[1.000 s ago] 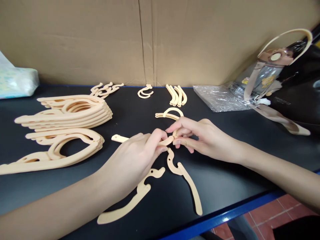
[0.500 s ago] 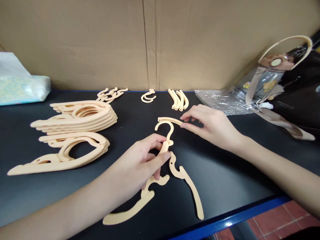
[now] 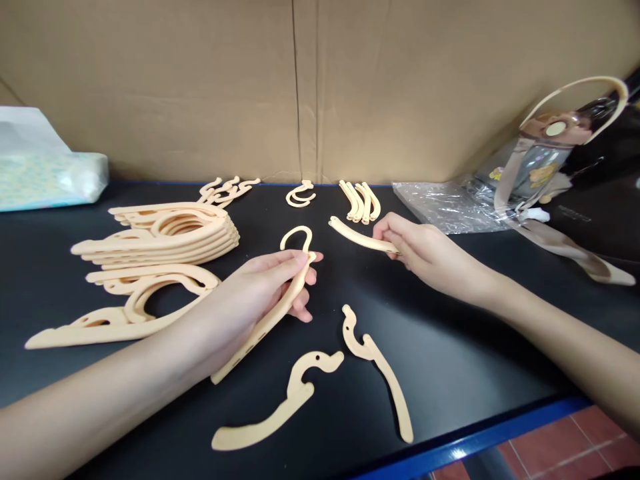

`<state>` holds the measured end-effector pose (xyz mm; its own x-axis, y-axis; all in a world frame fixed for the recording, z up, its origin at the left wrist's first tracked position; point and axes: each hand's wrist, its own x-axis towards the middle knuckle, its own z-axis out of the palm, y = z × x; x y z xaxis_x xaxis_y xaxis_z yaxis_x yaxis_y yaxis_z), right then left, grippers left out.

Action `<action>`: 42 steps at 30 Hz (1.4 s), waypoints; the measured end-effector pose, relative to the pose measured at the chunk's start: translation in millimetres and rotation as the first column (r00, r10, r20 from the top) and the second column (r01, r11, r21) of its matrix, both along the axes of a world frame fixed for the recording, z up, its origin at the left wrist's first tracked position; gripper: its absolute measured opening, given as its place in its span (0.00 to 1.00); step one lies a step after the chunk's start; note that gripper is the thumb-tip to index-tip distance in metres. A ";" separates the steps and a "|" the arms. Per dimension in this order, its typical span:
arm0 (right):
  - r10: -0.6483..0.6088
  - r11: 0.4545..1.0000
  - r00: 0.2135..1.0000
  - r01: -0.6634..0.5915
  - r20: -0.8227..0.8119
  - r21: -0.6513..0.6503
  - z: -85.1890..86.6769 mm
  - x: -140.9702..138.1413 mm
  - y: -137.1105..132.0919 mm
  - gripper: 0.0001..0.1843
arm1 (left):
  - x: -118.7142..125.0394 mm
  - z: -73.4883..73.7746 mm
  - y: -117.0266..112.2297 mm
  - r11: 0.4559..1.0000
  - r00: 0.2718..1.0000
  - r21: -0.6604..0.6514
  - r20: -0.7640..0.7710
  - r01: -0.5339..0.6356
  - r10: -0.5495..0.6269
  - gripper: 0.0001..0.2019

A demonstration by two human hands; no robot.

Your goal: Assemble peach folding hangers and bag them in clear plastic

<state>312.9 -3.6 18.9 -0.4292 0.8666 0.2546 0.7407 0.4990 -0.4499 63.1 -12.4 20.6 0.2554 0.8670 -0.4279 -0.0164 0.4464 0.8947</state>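
My left hand (image 3: 265, 280) is closed around a beige plastic hanger part: a hook (image 3: 309, 233) rises above the thumb, and a long curved arm (image 3: 260, 340) slants down from it toward me. To the right, my right hand (image 3: 425, 250) pinches one end of a loose curved hanger arm (image 3: 357, 235), its free end pointing left. The two held parts are apart. On the table below lie two separate hanger pieces, one S-shaped with a long arm (image 3: 390, 390) and another like it (image 3: 265, 427).
Stacked folded hangers (image 3: 165, 240) are at the left. Along the back lie small curved pieces (image 3: 227, 191), hooks (image 3: 300, 195) and curved arms (image 3: 360, 201). Clear plastic wrap (image 3: 445, 207), a bottle (image 3: 540, 160) and a tissue pack (image 3: 55, 173) flank the black table (image 3: 475, 373).
My left hand has swung the hook up and left, with its arm now slanting down toward me. My right hand has shifted slightly right, turning its hanger arm.
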 end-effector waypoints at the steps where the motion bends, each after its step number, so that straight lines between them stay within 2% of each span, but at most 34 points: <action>1: -0.007 1.000 0.999 0.007 -0.035 -0.011 1.2 -1.4 -1.4 0.11 | -0.8 -0.5 1.0 1.000 1.000 -0.014 0.019 -0.008 0.008 0.10; 4: 0.019 0.998 0.997 -0.023 -0.073 -0.054 4.3 -4.6 -4.0 0.17 | -3.7 -1.2 2.8 0.999 0.998 -0.024 0.053 0.026 -0.025 0.12; 8: 0.127 0.978 0.988 -0.140 -0.092 -0.154 5.5 -2.6 -1.3 0.23 | -5.9 0.6 2.3 0.994 0.995 -0.044 0.032 0.098 -0.097 0.12; 12: 0.249 0.959 0.966 -0.256 -0.068 -0.123 3.3 1.3 4.1 0.20 | -3.9 4.3 2.0 0.983 0.988 -0.100 0.034 0.156 -0.153 0.11; 15: 0.293 0.947 0.955 -0.296 -0.043 -0.122 1.2 3.3 7.2 0.18 | -2.8 5.5 2.2 0.977 0.983 -0.107 0.020 0.184 -0.183 0.11; 22: 0.316 0.931 0.949 -0.309 0.005 -0.193 0.7 6.5 8.8 0.15 | -6.5 1.7 2.6 0.965 0.965 -0.061 0.074 0.255 -0.250 0.07; 32: 0.310 0.950 0.946 -0.306 0.090 -0.053 1.4 7.2 6.5 0.11 | -10.0 0.2 0.6 0.927 0.928 -0.058 0.058 0.371 -0.368 0.10; 42: 0.297 0.954 0.945 -0.300 0.138 -0.001 2.5 7.5 5.2 0.13 | -7.7 1.6 -1.8 0.928 0.928 -0.038 0.038 0.372 -0.370 0.10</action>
